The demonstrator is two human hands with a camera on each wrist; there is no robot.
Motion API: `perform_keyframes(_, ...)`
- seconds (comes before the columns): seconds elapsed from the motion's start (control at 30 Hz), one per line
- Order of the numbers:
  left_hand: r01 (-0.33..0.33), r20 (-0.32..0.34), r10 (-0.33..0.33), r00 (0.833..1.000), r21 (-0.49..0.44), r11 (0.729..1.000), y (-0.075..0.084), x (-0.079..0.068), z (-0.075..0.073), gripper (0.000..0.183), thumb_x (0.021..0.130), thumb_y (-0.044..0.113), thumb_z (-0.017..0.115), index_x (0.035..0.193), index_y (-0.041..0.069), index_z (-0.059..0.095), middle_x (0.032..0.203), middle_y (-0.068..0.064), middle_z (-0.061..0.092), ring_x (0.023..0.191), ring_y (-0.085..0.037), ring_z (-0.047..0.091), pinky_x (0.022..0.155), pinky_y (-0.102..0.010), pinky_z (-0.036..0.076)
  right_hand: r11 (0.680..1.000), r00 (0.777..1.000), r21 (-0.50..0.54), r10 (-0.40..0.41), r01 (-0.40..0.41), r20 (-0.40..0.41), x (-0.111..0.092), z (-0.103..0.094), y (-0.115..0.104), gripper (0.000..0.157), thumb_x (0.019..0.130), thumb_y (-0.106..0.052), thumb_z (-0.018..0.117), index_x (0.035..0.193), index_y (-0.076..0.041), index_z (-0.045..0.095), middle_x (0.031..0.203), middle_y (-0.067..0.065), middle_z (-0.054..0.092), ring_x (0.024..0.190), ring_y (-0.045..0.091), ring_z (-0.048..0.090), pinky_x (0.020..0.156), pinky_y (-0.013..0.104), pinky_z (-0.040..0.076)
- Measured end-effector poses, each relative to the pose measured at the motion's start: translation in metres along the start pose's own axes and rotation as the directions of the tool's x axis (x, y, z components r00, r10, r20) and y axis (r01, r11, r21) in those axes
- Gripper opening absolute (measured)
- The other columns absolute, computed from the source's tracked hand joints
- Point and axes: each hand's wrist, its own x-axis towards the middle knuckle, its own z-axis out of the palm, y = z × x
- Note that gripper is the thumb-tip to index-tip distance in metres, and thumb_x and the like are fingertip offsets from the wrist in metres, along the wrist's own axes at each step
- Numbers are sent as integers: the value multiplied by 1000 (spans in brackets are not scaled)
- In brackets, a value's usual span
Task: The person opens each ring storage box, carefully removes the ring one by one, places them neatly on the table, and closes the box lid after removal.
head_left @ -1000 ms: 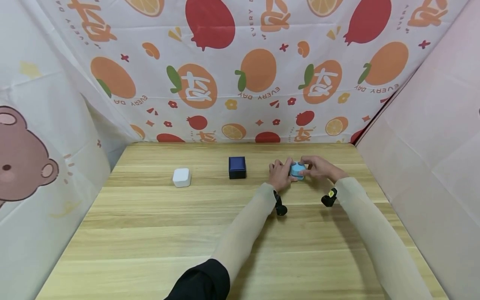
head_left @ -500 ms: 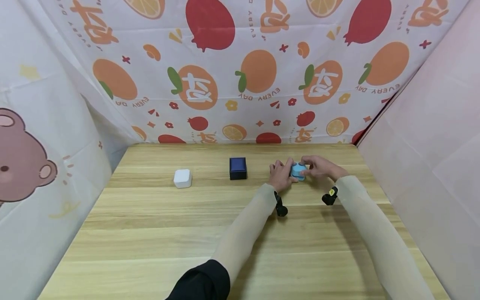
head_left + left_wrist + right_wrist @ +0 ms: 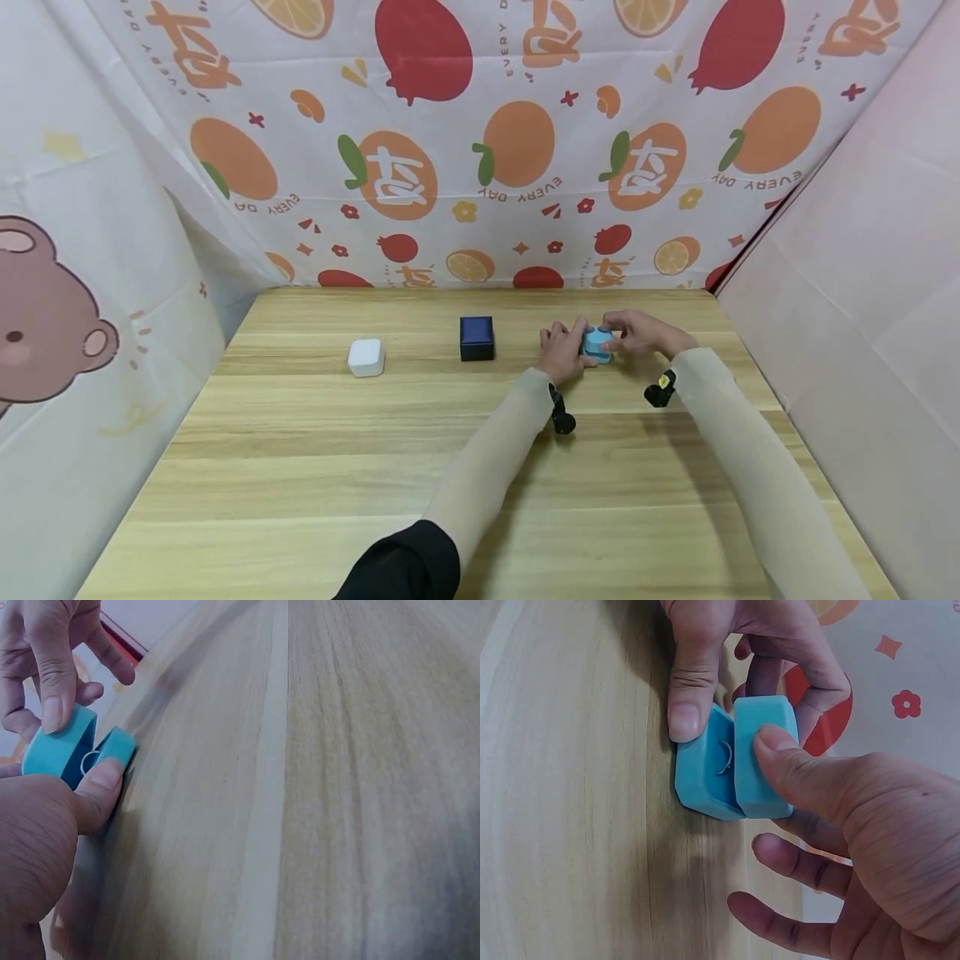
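Holding the small blue box (image 3: 731,761) between them, both hands work at its far right spot on the bench (image 3: 480,467). The left hand (image 3: 561,350) pinches the base with its thumb. The right hand (image 3: 637,333) pinches the lid, which stands partly open. A ring (image 3: 724,759) sits inside. If the thumbs slip, the lid could snap shut or the ring could roll out. A dark blue box (image 3: 476,337) and a white box (image 3: 366,357) sit well apart to the left.

Pale wood table (image 3: 300,467) with a smooth, matt grain. The blue box (image 3: 735,761) looks soft and matt, holding a shiny metal ring (image 3: 724,757).
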Motion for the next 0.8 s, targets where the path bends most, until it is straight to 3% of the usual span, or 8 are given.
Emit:
perform_keyframes(0.2,-3,-3,3,1000,0,1000,-1,1,1,56,88,43,75,130,24,43,122,-4,71,108,-23,45,92,-40,22,1000,1000,-6,-7,7,22,1,-1,0,14,97,-14,69,96,-5,59,86,6,59,76,18,49,70,29,39)
perform_keyframes(0.43,-5,-6,5,1000,-10,1000,1,1,-4,56,89,40,75,132,23,43,122,-6,71,110,-25,46,95,-42,25,1000,999,-23,-4,5,40,4,-6,0,10,98,-14,68,101,-7,61,118,13,71,97,21,57,84,31,46)
perform_keyframes(0.7,-12,2,12,1000,-14,1000,0,1,-5,56,90,40,75,132,23,43,126,-6,71,111,-26,47,94,-42,24,993,991,89,72,-82,110,6,-9,-2,13,100,-13,65,106,-4,59,128,19,64,81,20,55,66,31,48)
perform_keyframes(0.8,-9,4,9,1000,-16,1000,0,2,-4,57,90,40,75,133,23,42,128,-6,70,112,-26,47,95,-43,24,988,987,99,105,-118,123,7,-10,-1,13,100,-13,65,107,-5,59,133,19,63,81,21,56,66,35,52)
